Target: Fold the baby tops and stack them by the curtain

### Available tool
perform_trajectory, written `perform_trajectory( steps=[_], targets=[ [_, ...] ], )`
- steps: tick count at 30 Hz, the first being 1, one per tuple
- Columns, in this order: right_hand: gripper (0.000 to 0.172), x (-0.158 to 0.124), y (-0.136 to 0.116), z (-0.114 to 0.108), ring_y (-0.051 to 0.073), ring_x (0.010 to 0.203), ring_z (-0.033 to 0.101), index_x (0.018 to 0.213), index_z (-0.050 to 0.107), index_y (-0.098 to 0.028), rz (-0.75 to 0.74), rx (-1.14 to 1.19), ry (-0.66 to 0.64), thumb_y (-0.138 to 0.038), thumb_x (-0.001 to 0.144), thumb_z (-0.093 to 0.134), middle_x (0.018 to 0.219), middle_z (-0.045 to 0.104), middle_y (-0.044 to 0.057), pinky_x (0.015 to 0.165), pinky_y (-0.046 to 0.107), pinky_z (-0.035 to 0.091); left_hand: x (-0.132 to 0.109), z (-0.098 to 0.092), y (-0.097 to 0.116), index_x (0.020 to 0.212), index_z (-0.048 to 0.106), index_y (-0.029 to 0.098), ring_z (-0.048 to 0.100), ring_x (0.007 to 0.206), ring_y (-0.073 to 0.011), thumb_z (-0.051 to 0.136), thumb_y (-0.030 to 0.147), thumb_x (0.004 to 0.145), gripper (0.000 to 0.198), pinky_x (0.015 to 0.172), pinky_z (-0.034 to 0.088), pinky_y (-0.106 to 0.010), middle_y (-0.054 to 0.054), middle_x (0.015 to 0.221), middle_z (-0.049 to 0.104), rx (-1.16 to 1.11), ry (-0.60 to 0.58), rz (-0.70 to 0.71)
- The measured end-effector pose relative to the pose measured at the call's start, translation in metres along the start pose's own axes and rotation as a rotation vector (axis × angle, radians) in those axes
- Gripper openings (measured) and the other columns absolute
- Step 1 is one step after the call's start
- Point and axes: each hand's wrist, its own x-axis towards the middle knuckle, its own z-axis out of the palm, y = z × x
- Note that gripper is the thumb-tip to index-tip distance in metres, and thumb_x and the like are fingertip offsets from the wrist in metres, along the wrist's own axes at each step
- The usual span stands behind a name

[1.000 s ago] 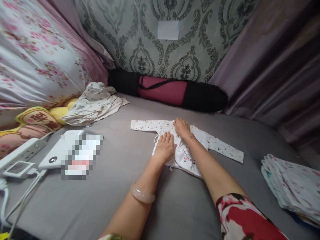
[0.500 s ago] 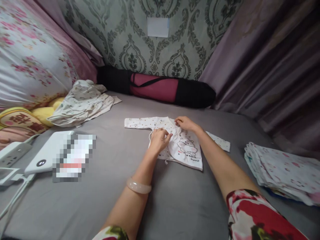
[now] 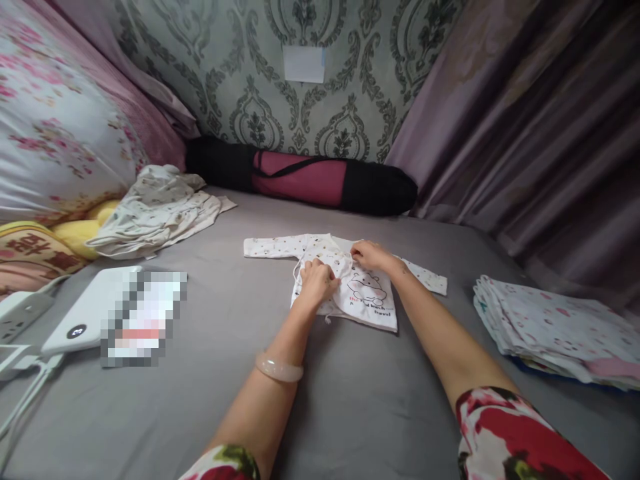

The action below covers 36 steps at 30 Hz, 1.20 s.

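A small white baby shirt [image 3: 371, 308] with a printed cartoon animal, lettering and scattered dots lies front up on the grey sheet. Both its sleeves are stretched out to the sides. Over the left half of its front, my left hand [image 3: 318, 283] has its fingers curled down against the cloth. Near the neckline, my right hand [image 3: 371, 255] pinches the fabric, though its fingertips are partly hidden. A thin tie string [image 3: 327, 319] shows at the lower hem.
Folded baby clothes [image 3: 560, 330] are stacked on the right. To the left lie a crumpled patterned cloth [image 3: 155, 210], a white power bank [image 3: 95, 310], a power strip [image 3: 17, 313] with cables, and a blurred rectangle [image 3: 145, 317]. A black and maroon long bag [image 3: 300, 180] lies along the wall.
The view has shifted slightly, so the surroundings sit a little further left. My left hand's fingers are more curled. My right hand stays by the neckline, and the shirt is still spread out.
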Motion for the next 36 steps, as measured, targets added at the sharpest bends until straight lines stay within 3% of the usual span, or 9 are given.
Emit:
perform_trajectory(
  steps=[4, 8, 13, 17, 20, 23, 26, 29, 36],
  targets=[
    [0.022, 0.004, 0.001, 0.011, 0.02, 0.101, 0.057, 0.101, 0.062, -0.019, 0.052, 0.162, 0.221, -0.019, 0.093, 0.042, 0.106, 0.063, 0.008, 0.086, 0.029, 0.043, 0.0, -0.005, 0.002, 0.09, 0.067, 0.02, 0.052, 0.111, -0.0274, 0.054, 0.033, 0.085, 0.019, 0.095, 0.036, -0.038, -0.009, 0.109, 0.064, -0.021, 0.035, 0.008],
    [0.025, 0.003, -0.016, 0.034, 0.02, 0.106, 0.055, 0.111, 0.057, -0.017, 0.136, 0.259, 0.397, -0.019, 0.094, 0.038, 0.113, 0.059, 0.011, 0.091, 0.03, 0.043, 0.0, -0.008, 0.005, 0.096, 0.059, 0.021, 0.061, 0.098, -0.0243, 0.047, 0.022, 0.086, 0.016, 0.091, 0.038, -0.037, -0.006, 0.094, 0.069, -0.049, -0.018, -0.02],
    [0.035, 0.006, -0.036, 0.06, 0.027, 0.116, 0.049, 0.122, 0.053, -0.008, 0.221, 0.215, 0.491, -0.017, 0.093, 0.036, 0.124, 0.055, 0.019, 0.101, 0.037, 0.038, 0.0, -0.005, 0.001, 0.118, 0.047, 0.02, 0.062, 0.101, -0.0255, 0.047, 0.013, 0.08, 0.039, 0.085, 0.039, -0.036, -0.008, 0.101, 0.069, -0.034, -0.068, -0.013],
    [0.046, 0.0, -0.031, 0.063, 0.026, 0.128, 0.044, 0.135, 0.045, -0.007, 0.183, 0.275, 0.449, -0.018, 0.093, 0.028, 0.134, 0.051, 0.02, 0.108, 0.041, 0.034, 0.0, -0.006, -0.002, 0.128, 0.04, 0.023, 0.061, 0.105, -0.0252, 0.045, 0.011, 0.079, 0.051, 0.085, 0.04, -0.036, -0.007, 0.105, 0.067, -0.021, -0.095, 0.002],
    [0.055, -0.024, -0.025, 0.063, 0.023, 0.141, 0.029, 0.147, 0.03, -0.009, 0.094, 0.318, 0.379, -0.026, 0.095, 0.024, 0.151, 0.034, 0.019, 0.114, 0.042, 0.027, -0.003, -0.009, 0.0, 0.135, 0.038, 0.026, 0.059, 0.108, -0.0256, 0.045, 0.011, 0.08, 0.057, 0.089, 0.039, -0.039, -0.008, 0.108, 0.065, 0.004, -0.123, 0.036],
    [0.063, -0.057, -0.028, 0.065, 0.026, 0.147, 0.014, 0.15, 0.025, -0.007, 0.093, 0.252, 0.251, -0.039, 0.097, 0.024, 0.159, 0.019, 0.017, 0.118, 0.046, 0.016, -0.006, -0.012, 0.004, 0.136, 0.041, 0.031, 0.056, 0.112, -0.0274, 0.045, 0.019, 0.086, 0.051, 0.094, 0.038, -0.043, -0.009, 0.113, 0.062, 0.039, -0.134, 0.056],
    [0.067, -0.076, -0.034, 0.066, 0.026, 0.148, 0.007, 0.152, 0.023, -0.005, 0.122, 0.171, 0.124, -0.046, 0.098, 0.018, 0.16, 0.015, 0.015, 0.119, 0.047, 0.007, -0.009, -0.015, 0.008, 0.132, 0.049, 0.03, 0.055, 0.112, -0.0289, 0.05, 0.034, 0.089, 0.043, 0.097, 0.036, -0.045, -0.01, 0.113, 0.06, 0.055, -0.158, 0.059],
    [0.068, -0.069, -0.03, 0.063, 0.025, 0.148, 0.006, 0.153, 0.022, -0.006, 0.139, 0.123, 0.095, -0.047, 0.098, 0.015, 0.161, 0.012, 0.013, 0.119, 0.046, 0.004, -0.008, -0.018, 0.007, 0.13, 0.052, 0.027, 0.055, 0.111, -0.0282, 0.055, 0.035, 0.087, 0.044, 0.097, 0.037, -0.043, -0.01, 0.112, 0.061, 0.06, -0.222, 0.07],
    [0.066, -0.008, 0.006, 0.052, 0.027, 0.147, 0.012, 0.152, 0.024, -0.006, 0.245, 0.066, 0.143, -0.044, 0.099, 0.015, 0.16, 0.016, 0.016, 0.119, 0.047, 0.008, 0.002, -0.019, -0.007, 0.132, 0.053, 0.027, 0.058, 0.103, -0.0237, 0.059, 0.032, 0.082, 0.05, 0.093, 0.04, -0.036, -0.005, 0.105, 0.064, 0.01, -0.303, 0.102]
  ],
)
